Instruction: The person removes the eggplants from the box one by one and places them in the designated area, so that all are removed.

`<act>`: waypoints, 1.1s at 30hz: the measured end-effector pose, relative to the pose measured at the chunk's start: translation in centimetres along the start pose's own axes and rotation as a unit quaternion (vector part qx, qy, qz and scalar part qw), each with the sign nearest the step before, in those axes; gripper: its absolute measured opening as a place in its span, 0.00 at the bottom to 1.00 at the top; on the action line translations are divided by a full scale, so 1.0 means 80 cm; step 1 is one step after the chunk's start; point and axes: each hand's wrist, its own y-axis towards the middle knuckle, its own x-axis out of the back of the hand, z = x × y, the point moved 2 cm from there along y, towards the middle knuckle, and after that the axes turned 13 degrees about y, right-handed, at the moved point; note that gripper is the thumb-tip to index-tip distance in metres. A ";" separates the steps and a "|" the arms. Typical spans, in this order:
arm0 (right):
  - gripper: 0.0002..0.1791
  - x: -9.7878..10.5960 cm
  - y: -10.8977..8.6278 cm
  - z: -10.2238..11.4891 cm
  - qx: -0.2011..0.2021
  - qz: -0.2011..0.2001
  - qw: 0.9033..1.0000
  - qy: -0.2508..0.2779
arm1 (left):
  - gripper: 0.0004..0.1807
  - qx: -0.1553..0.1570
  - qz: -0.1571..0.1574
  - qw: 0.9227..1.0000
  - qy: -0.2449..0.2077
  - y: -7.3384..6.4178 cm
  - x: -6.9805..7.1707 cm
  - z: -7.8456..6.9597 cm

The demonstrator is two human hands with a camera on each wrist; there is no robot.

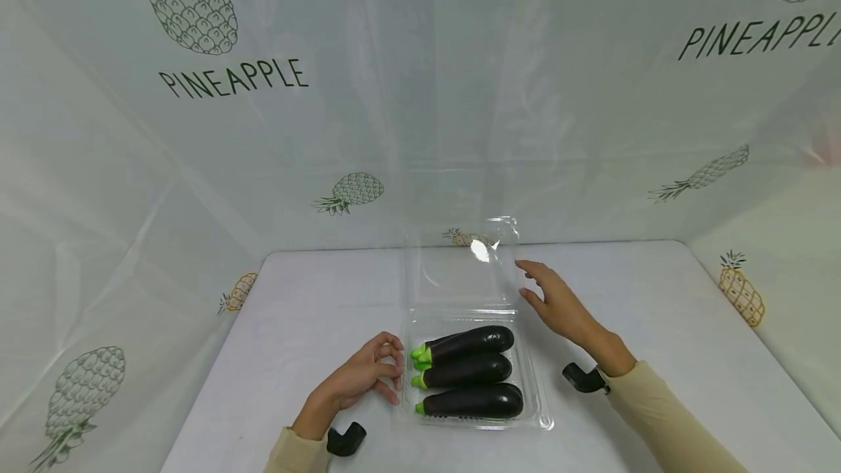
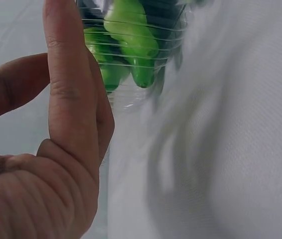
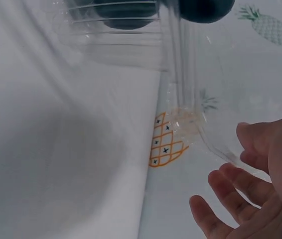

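Observation:
A clear plastic clamshell box [image 1: 535, 407] lies on the table with its lid [image 1: 460, 279] raised at the back. Several dark eggplants [image 1: 469, 401] with green stems lie side by side in the base; the left wrist view shows the green stem ends [image 2: 131, 40] through the ribbed wall. My left hand [image 1: 368, 372] is at the box's left side, fingers loosely bent and holding nothing. At the lid's right edge is my right hand [image 1: 558, 305], thumb and fingers spread apart. In the right wrist view that hand's fingers [image 3: 248, 186] are beside the lid edge; contact is unclear.
A white cloth covers the table [image 1: 315, 298]. Behind it hangs a pale curtain [image 1: 420, 93] printed with pineapples. Black wrist devices [image 1: 346, 439] sit by both sleeves.

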 end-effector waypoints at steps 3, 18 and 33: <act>0.28 -0.003 -0.001 -0.004 -0.002 0.009 1.000 0.006 | 0.17 0.000 0.005 1.000 -0.003 -0.001 -0.001 0.000; 0.25 -0.015 -0.006 -0.018 -0.070 0.059 0.996 0.022 | 0.16 -0.004 0.022 1.000 -0.010 -0.003 -0.002 0.003; 0.25 -0.013 -0.011 -0.010 -0.062 0.079 0.994 -0.047 | 0.16 -0.006 0.012 1.000 -0.004 0.001 -0.004 0.004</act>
